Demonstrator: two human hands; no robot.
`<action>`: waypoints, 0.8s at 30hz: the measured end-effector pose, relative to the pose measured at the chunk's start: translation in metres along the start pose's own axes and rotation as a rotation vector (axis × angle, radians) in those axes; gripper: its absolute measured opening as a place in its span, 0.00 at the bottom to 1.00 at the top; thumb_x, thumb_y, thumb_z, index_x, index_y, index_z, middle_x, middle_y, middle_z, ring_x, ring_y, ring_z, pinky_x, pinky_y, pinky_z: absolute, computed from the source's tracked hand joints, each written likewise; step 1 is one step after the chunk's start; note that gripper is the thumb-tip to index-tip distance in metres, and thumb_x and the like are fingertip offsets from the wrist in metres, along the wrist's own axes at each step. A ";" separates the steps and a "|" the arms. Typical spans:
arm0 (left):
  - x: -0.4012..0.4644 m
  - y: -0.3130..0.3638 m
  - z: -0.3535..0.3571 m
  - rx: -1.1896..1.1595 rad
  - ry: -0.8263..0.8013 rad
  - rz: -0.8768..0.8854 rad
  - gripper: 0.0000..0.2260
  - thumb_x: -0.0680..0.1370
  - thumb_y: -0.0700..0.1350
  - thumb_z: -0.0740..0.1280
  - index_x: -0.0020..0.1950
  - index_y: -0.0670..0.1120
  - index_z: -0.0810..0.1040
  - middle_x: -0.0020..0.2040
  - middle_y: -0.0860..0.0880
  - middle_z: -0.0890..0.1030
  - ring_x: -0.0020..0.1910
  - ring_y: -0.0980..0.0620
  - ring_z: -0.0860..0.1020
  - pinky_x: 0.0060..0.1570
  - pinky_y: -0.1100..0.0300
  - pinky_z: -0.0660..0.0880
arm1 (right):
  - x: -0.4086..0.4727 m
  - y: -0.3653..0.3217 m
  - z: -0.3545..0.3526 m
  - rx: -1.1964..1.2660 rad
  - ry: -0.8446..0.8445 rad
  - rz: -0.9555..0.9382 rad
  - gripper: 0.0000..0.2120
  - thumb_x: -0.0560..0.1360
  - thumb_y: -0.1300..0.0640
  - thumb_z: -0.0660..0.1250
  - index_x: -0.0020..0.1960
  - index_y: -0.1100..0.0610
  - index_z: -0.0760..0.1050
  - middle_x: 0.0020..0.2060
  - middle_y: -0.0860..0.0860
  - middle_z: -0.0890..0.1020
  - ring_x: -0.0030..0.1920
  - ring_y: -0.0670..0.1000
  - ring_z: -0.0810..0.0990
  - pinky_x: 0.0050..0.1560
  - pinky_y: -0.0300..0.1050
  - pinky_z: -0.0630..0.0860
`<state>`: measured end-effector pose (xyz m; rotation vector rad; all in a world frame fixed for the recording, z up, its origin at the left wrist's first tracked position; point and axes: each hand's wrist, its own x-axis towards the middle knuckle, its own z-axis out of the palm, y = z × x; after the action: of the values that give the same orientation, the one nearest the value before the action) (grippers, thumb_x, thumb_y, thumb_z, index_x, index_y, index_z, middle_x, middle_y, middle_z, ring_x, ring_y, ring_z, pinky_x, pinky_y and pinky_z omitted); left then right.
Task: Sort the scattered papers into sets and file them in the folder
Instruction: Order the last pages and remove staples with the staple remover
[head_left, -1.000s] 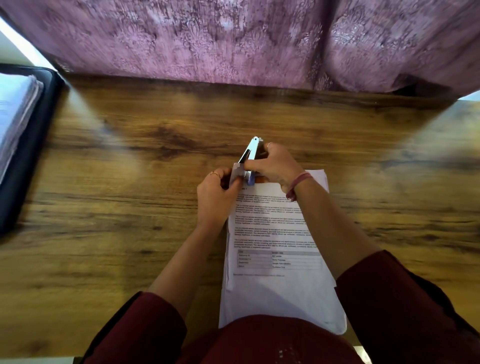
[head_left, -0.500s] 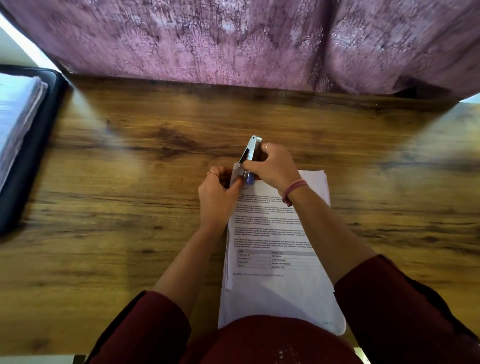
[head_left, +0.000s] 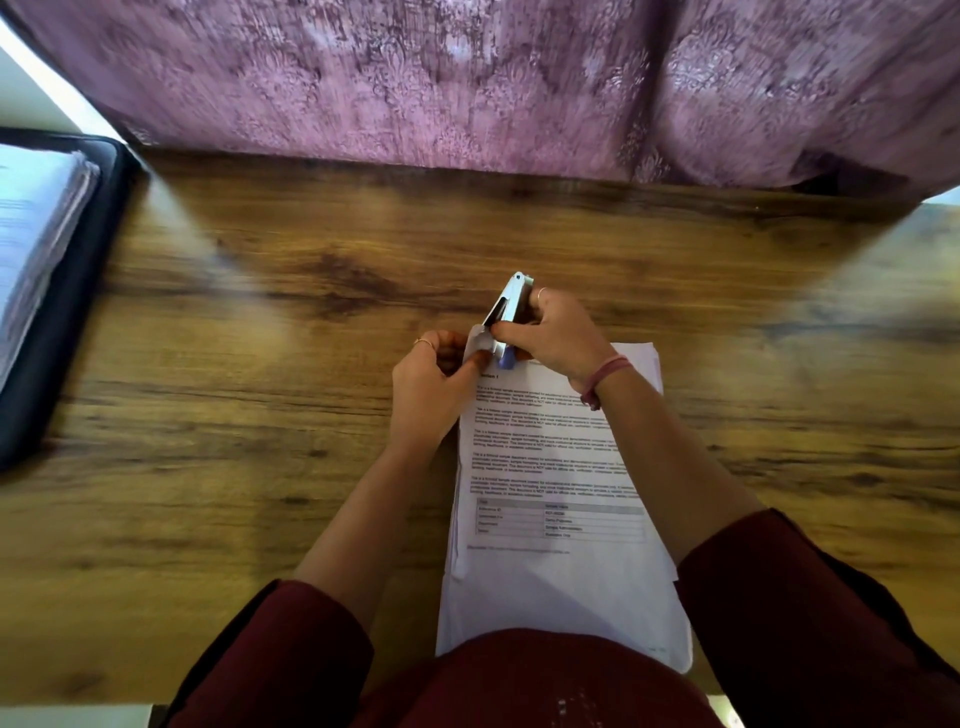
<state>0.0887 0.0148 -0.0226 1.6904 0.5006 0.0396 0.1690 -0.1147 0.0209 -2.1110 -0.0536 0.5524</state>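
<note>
Both hands (head_left: 431, 384) (head_left: 556, 332) clamp a metal stapler (head_left: 506, 312) on smooth papers (head_left: 556, 467).

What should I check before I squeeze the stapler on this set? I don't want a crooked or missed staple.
1. Corner of the paper set sits in the stapler mouth: ok, the top left corner is lifted into it.
2. Right hand has a firm hold on the stapler: ok, fingers wrap its body.
3. Left hand steadies the corner: ok, it pinches the paper beside the stapler.
4. Sheets squared up: not ok, edges fan out along the left and bottom sides.
5. Staples loaded: cannot tell.
6. Folder ready to receive the set: ok, it lies open at the table's left edge.
</note>
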 end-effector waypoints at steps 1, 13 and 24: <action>0.000 0.000 0.000 0.010 0.005 0.001 0.06 0.74 0.48 0.73 0.46 0.54 0.76 0.41 0.54 0.83 0.38 0.64 0.82 0.31 0.71 0.75 | 0.000 0.001 -0.001 0.003 -0.006 -0.005 0.18 0.72 0.59 0.72 0.60 0.62 0.76 0.51 0.57 0.83 0.51 0.54 0.82 0.54 0.53 0.80; 0.003 0.000 0.000 0.110 0.028 0.061 0.07 0.74 0.46 0.74 0.47 0.50 0.76 0.41 0.55 0.81 0.37 0.69 0.78 0.33 0.75 0.73 | 0.000 0.004 -0.003 -0.017 -0.030 -0.037 0.21 0.71 0.58 0.74 0.61 0.61 0.74 0.51 0.54 0.83 0.49 0.50 0.83 0.52 0.47 0.81; 0.001 -0.004 0.007 0.053 0.089 0.045 0.08 0.73 0.47 0.74 0.47 0.51 0.76 0.41 0.55 0.81 0.37 0.67 0.79 0.33 0.73 0.74 | -0.001 0.012 -0.001 -0.001 -0.005 -0.069 0.21 0.70 0.54 0.75 0.59 0.61 0.76 0.50 0.54 0.83 0.49 0.51 0.82 0.51 0.48 0.80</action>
<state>0.0909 0.0091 -0.0285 1.7579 0.5339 0.1363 0.1660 -0.1229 0.0120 -2.1000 -0.1297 0.5166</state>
